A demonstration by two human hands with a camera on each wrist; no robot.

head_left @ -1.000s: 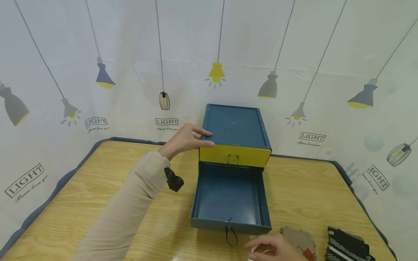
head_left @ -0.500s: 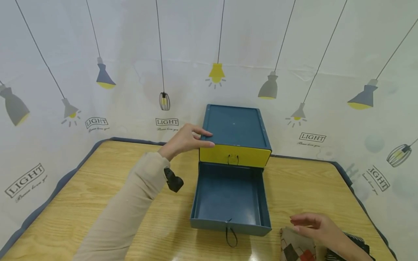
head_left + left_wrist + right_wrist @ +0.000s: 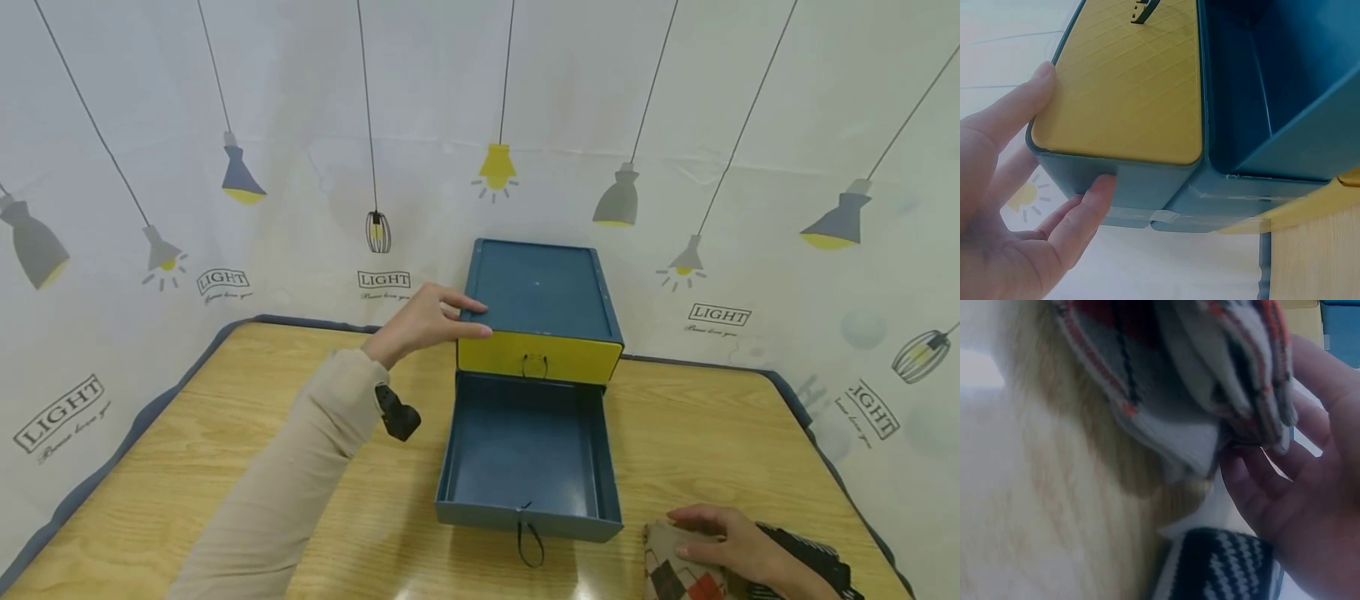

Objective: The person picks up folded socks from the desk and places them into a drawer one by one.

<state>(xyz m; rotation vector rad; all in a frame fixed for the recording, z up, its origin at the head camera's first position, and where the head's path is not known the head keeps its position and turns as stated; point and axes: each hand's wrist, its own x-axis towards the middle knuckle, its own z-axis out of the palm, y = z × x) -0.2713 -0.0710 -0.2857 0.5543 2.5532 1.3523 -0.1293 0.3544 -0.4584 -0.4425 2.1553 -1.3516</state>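
A blue two-tier drawer box (image 3: 540, 287) stands at the back of the table. Its upper yellow-fronted drawer (image 3: 502, 354) is closed; the lower drawer (image 3: 525, 450) is pulled out and holds nothing. My left hand (image 3: 423, 321) grips the box's upper left corner, with thumb and fingers spread over its edge, as the left wrist view also shows. At the lower right, my right hand (image 3: 738, 546) holds folded beige socks (image 3: 660, 546) with a red and black argyle pattern by their edge, the fingers tucked at the fold in the right wrist view.
Folded black patterned socks (image 3: 813, 554) lie just right of my right hand, partly hidden by it. A black cord loop (image 3: 531, 546) hangs from the lower drawer's front. Behind the wooden table (image 3: 712, 433) hangs a lamp-printed curtain (image 3: 300, 167).
My right hand has moved right from beside the lower drawer's front, then down onto the argyle socks and taken hold of them. My left hand and the drawer box stay put.
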